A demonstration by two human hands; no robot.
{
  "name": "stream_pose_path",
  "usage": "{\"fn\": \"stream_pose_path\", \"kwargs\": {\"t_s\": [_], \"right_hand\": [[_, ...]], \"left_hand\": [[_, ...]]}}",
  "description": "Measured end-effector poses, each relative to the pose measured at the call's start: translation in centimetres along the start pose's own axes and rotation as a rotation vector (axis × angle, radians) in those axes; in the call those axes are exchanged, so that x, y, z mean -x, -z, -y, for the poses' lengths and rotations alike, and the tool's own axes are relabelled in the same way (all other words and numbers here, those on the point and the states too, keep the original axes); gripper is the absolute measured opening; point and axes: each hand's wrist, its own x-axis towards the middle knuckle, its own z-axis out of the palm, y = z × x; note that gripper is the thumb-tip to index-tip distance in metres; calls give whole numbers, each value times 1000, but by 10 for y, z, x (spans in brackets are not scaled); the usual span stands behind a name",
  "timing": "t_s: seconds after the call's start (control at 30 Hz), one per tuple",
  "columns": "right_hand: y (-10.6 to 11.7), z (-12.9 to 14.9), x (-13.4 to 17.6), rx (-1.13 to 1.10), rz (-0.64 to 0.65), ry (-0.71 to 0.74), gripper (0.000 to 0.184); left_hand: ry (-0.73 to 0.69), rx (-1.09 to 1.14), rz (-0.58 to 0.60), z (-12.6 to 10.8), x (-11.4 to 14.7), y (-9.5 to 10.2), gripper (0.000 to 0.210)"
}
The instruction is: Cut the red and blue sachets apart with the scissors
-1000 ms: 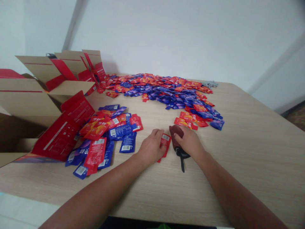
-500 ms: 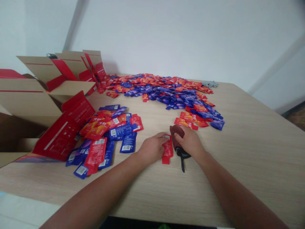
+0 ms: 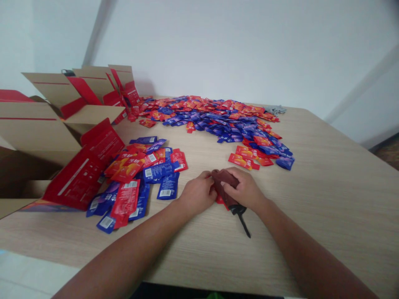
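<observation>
My right hand (image 3: 245,189) is wrapped around a dark brown hand-held tool (image 3: 225,193) with a black end, from which a thin black stem points toward me. The tool lies slanted over a red sachet (image 3: 220,200) on the table, and most of the sachet is covered. My left hand (image 3: 199,193) has its fingers curled at the sachet's left edge, holding it down beside the tool's far end. Just beyond my right hand lie orange-red sachets (image 3: 241,161). To the left of my left hand is a blue sachet (image 3: 168,187) with a barcode.
A loose pile of red and blue sachets (image 3: 140,164) is at the left, against the red flap (image 3: 79,178) of an open carton (image 3: 31,135). More open cartons stand behind it. A long heap of sachets (image 3: 205,118) curves along the table's back, with a grey cloth (image 3: 276,110) at its right end.
My right hand has brought the brown tool leftward onto the red sachet, tilting it so its stem swings right. My left hand's fingers have curled in, off the sachet's face.
</observation>
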Motion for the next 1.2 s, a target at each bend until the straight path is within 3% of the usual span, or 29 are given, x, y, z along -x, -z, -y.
{"fn": "stream_pose_path", "kwargs": {"t_s": [0.3, 0.4, 0.6, 0.7, 0.77, 0.87, 1.03, 1.2], "right_hand": [[-2, -10, -2, 106, 135, -37, 32], [-2, -14, -4, 202, 118, -63, 31], [4, -22, -7, 240, -163, -191, 26], [9, -16, -6, 131, -368, -182, 24], [12, -10, -3, 70, -439, -138, 24], [11, -4, 0, 11, -337, -57, 24], [1, -10, -2, 92, 56, 11, 29], [-6, -25, -6, 218, 35, -85, 31]], "left_hand": [[29, -22, 7, -1, -1, 4, 18], [35, -58, 25, -1, -1, 5, 20], [108, -177, 35, -4, 1, 8, 28], [95, -176, 33, -6, 1, 10, 25], [84, -165, 39, -7, 1, 11, 24], [83, -160, 42, -7, 0, 11, 24], [90, -180, 51, -8, 0, 10, 23], [90, -213, 60, -10, 1, 11, 20]]}}
